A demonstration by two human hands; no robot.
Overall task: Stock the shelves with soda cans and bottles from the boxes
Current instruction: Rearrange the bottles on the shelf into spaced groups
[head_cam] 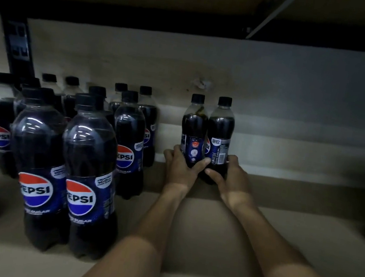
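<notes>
Currently left bottle (194,126) is gripped low by left hand (178,169), right bottle (221,129) by right hand (234,180), fingers (212,173) curled round; likely heavy, slick, so label-height hold is advised.

dim, underexposed view; glare on front bottles (88,172).

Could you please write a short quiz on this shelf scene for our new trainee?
1. True or false: the left grip holds a can.
2. The two held bottles stand: A) amid the Pepsi group; B) right of it, apart; C) on their sides.
3. Fill in: the right grip holds ___ bottle(s).
Key: 1 false; 2 B; 3 one.
</notes>
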